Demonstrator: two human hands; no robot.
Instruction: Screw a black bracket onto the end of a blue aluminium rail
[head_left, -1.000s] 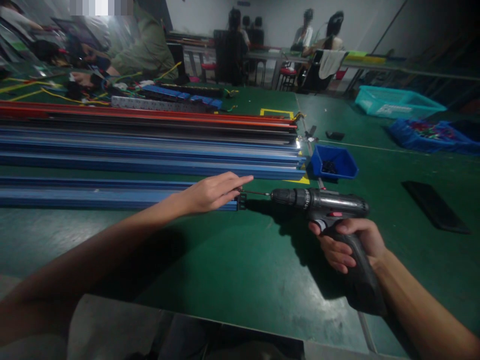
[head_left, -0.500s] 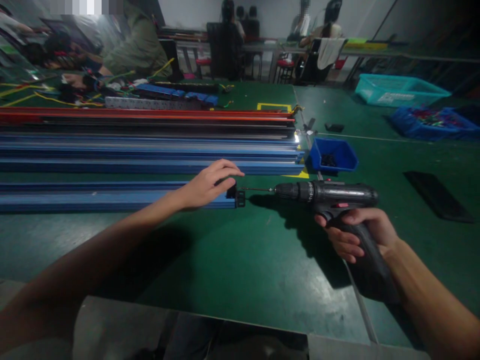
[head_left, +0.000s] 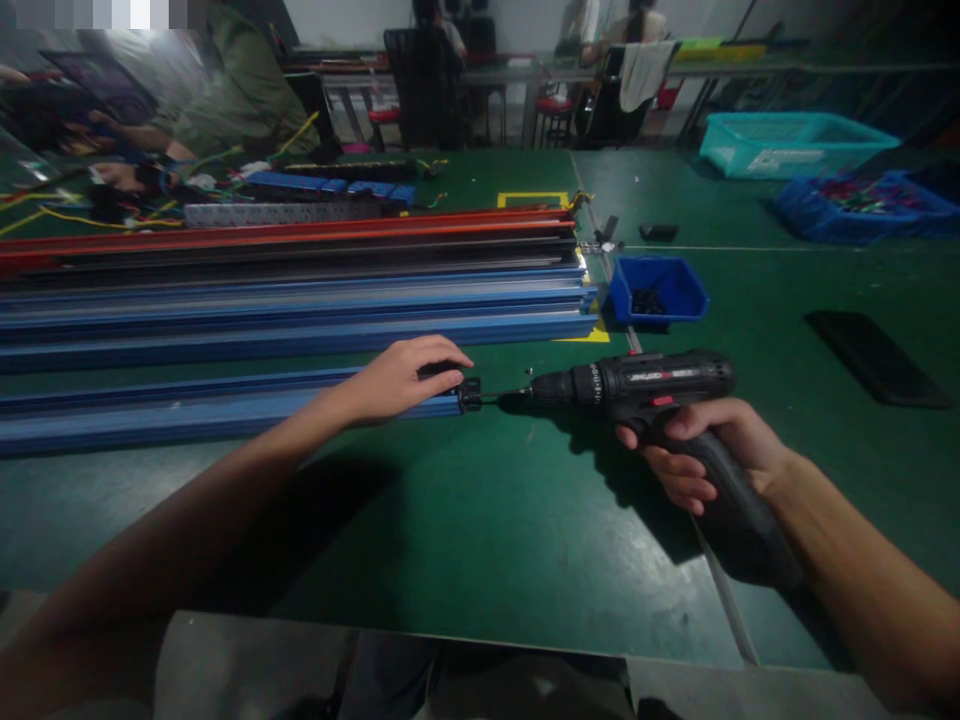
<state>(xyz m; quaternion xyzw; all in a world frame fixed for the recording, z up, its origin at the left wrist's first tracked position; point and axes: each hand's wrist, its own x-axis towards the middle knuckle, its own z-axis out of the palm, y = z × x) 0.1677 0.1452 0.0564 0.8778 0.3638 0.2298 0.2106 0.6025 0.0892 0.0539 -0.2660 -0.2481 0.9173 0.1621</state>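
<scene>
My left hand (head_left: 405, 377) lies over the end of a blue metal profile (head_left: 225, 405), thumb and fingers bent around it. A small black end cap (head_left: 470, 393) sits at the profile's right end, just past my fingertips. My right hand (head_left: 712, 450) is wrapped round the grip of a black cordless drill (head_left: 664, 385), which lies level and points left. Its thin bit (head_left: 504, 396) reaches the end cap; whether the tip is inside a hole I cannot make out. A tiny screw-like piece (head_left: 529, 371) is by the chuck.
More blue profiles (head_left: 300, 330), with black and red ones (head_left: 300, 235), lie behind. Beyond them stand a blue bin (head_left: 660, 290) with small black parts, a turquoise basket (head_left: 799, 145) and blue trays (head_left: 847, 210). A black flat object (head_left: 874, 355) lies right. Another person (head_left: 247, 90) works at back left.
The drill has moved a little left, bringing its bit in line with the end cap. My left hand stays on the profile. The whole view has shifted slightly.
</scene>
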